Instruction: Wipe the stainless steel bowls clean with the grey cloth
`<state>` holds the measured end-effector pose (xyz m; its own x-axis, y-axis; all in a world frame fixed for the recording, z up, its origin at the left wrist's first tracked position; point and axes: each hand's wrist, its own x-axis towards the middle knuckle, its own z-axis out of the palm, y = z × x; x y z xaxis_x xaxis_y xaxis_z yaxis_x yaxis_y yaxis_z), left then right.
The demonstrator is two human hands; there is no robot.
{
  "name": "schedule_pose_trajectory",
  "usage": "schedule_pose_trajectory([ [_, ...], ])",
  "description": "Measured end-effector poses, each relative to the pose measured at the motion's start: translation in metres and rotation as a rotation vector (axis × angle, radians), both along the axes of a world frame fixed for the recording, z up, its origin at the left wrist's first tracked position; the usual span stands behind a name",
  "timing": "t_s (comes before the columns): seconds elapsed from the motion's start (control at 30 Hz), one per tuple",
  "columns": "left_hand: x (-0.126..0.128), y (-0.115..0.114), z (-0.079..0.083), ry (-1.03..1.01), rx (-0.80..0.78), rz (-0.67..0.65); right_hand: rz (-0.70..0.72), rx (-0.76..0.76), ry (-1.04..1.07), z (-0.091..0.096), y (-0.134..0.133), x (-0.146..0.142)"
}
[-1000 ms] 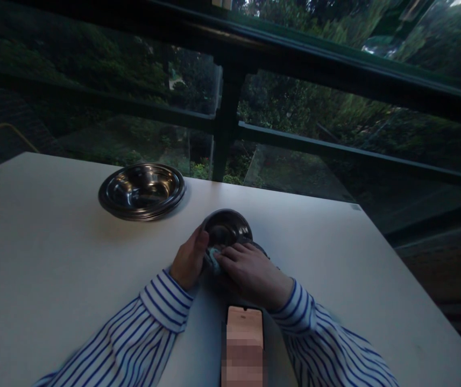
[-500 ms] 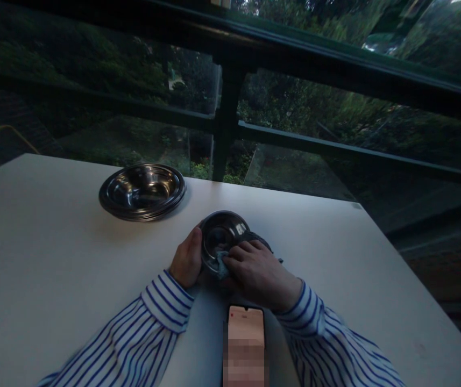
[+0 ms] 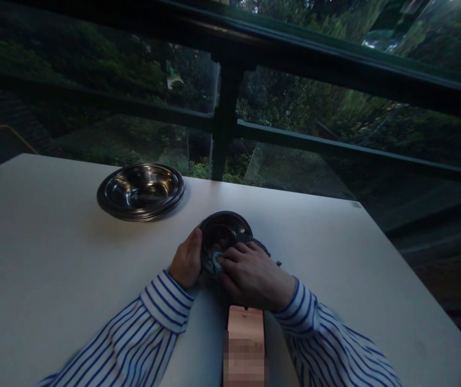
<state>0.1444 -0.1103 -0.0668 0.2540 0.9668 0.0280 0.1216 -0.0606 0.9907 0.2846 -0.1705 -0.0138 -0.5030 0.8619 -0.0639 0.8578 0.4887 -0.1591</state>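
Note:
A small shiny metal bowl (image 3: 230, 220) is tilted toward me above the white table. My left hand (image 3: 188, 259) grips its left rim, thumb along the edge. Bunched in my right hand (image 3: 254, 271) is a grey-blue cloth (image 3: 217, 262), pressed against the near inside of the bowl. More of the cloth, dark, shows beyond my right knuckles at the bowl's right side. The fingertips of my right hand are partly hidden by the cloth and the bowl.
Several wide metal bowls (image 3: 141, 191) sit nested at the back left of the white table (image 3: 69, 258). A phone (image 3: 246, 322) lies on the table between my forearms. Behind the table's far edge stands a dark railing (image 3: 226, 102) with glass panels.
My right hand has shifted slightly left with the cloth along the near inside of the bowl. My left hand keeps its hold, and the bowl's tilt looks slightly different.

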Motion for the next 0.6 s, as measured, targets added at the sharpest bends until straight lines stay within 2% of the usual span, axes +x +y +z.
schedule_pose_trajectory([
  [0.17,0.001,0.0,0.003,0.017,-0.004,0.009,-0.037,0.077,0.073,-0.007,0.001,-0.012],
  [0.37,0.0,-0.002,0.002,-0.029,0.022,-0.047,0.002,-0.012,-0.062,0.003,-0.002,0.007],
  [0.6,0.0,-0.001,0.003,0.037,0.04,-0.003,-0.036,0.085,0.066,-0.008,0.002,-0.012],
])
